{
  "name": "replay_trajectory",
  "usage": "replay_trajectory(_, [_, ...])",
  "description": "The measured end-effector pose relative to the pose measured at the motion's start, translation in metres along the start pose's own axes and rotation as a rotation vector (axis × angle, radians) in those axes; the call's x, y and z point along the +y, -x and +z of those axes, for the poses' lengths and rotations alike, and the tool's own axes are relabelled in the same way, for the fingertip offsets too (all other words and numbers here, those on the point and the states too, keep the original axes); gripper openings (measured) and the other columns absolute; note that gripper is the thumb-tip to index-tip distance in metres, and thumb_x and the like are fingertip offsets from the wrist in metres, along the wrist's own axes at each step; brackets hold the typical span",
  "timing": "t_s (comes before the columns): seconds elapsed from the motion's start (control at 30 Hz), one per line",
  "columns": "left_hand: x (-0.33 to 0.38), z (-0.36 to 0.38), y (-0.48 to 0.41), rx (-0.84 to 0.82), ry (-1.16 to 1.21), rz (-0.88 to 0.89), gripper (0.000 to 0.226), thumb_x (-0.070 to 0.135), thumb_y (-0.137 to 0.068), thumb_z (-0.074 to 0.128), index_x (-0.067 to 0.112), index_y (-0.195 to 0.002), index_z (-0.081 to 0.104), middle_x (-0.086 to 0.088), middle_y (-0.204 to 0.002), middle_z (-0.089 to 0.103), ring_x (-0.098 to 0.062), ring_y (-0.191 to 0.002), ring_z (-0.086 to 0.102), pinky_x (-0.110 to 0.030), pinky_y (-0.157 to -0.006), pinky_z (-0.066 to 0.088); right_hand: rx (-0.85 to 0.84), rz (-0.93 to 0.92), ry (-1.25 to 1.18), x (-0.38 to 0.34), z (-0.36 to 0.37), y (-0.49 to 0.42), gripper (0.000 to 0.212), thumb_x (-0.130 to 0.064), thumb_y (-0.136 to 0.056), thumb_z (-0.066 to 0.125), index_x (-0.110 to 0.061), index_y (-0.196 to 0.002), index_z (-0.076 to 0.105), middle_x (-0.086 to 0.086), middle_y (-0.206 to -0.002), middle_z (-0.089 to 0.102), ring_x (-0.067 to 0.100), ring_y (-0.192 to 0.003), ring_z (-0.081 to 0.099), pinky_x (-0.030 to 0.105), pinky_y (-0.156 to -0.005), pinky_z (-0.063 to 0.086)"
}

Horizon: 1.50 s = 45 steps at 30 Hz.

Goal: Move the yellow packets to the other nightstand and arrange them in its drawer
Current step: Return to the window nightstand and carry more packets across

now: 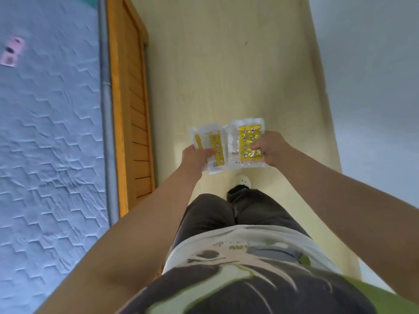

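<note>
Shirt (pixel 249 279) below; left hand (pixel 196 157), right hand (pixel 272 148) grip patterned yellow packets (pixel 249 138).

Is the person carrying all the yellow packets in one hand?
No, the left hand grips the left packets and the right hand grips the right packet.

1. A pale cream floor (pixel 226 75) with faint wood grain runs up the middle, lit softly and evenly.
2. On the left lies a mattress (pixel 49 155) in a pale blue quilted cover with zigzag stitching, edged by grey piping (pixel 105 109).
3. Between mattress and floor stands an orange wooden bed frame (pixel 133 109) with slats along its side.
4. A plain grey-white wall (pixel 374 87) rises on the right, above a cream skirting (pixel 322 87).
5. Small pink items (pixel 12 52), blurred, lie on the mattress.
</note>
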<state>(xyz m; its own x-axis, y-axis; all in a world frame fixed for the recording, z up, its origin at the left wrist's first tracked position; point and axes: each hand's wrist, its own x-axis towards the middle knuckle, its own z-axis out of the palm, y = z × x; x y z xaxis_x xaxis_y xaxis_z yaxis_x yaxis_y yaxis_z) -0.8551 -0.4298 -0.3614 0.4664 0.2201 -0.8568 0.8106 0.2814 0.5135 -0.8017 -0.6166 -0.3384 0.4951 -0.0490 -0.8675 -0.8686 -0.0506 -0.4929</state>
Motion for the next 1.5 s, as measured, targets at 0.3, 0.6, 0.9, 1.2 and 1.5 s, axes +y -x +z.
replay_trajectory(0.3, [0.175,-0.001,-0.107,0.113,0.207,0.014,0.027,-0.011,-0.080,0.067,0.004,-0.102,0.060,-0.012,-0.102,0.067,-0.028,-0.083,0.067,-0.041,-0.075,0.056,-0.064,-0.049,0.368,-0.193,0.087,-0.117,0.025,0.012,-0.076,0.065,0.001,-0.098,0.064,0.020,-0.107,0.064,0.031,-0.096,0.063,0.037,-0.088,0.050])
replay_trajectory(0.6, [0.354,-0.026,-0.205,0.213,0.323,-0.009,0.029,-0.008,-0.078,0.070,0.004,-0.104,0.063,-0.011,-0.094,0.068,-0.029,-0.083,0.068,-0.042,-0.076,0.057,-0.116,-0.095,0.632,-0.389,0.207,-0.198,0.036,0.012,-0.077,0.063,0.002,-0.112,0.062,0.017,-0.101,0.062,0.028,-0.092,0.060,0.038,-0.087,0.049])
replay_trajectory(0.9, [0.467,-0.074,-0.278,0.456,0.650,-0.060,0.020,-0.004,-0.079,0.072,0.010,-0.091,0.063,-0.011,-0.102,0.070,-0.029,-0.092,0.069,-0.046,-0.084,0.056,-0.399,-0.149,0.849,-0.532,0.347,-0.265,0.025,0.020,-0.075,0.054,0.003,-0.089,0.064,0.025,-0.101,0.063,0.041,-0.099,0.063,0.058,-0.091,0.048])
replay_trajectory(1.2, [0.508,-0.147,-0.311,0.765,1.119,-0.083,0.023,-0.001,-0.076,0.075,0.010,-0.092,0.064,-0.012,-0.102,0.070,-0.029,-0.094,0.068,-0.046,-0.088,0.055,-0.693,-0.243,1.303,-0.562,0.537,-0.296,0.057,0.015,-0.072,0.063,-0.002,-0.126,0.055,0.016,-0.123,0.061,0.030,-0.111,0.058,0.046,-0.099,0.046])
replay_trajectory(1.5, [0.541,-0.243,-0.349,0.936,1.477,-0.045,0.022,-0.005,-0.079,0.070,0.011,-0.092,0.061,-0.015,-0.110,0.067,-0.030,-0.099,0.066,-0.048,-0.090,0.053,-0.886,-0.280,1.558,-0.558,0.714,-0.289,0.031,0.018,-0.075,0.057,-0.011,-0.084,0.052,0.011,-0.091,0.054,0.028,-0.109,0.052,0.046,-0.101,0.043])
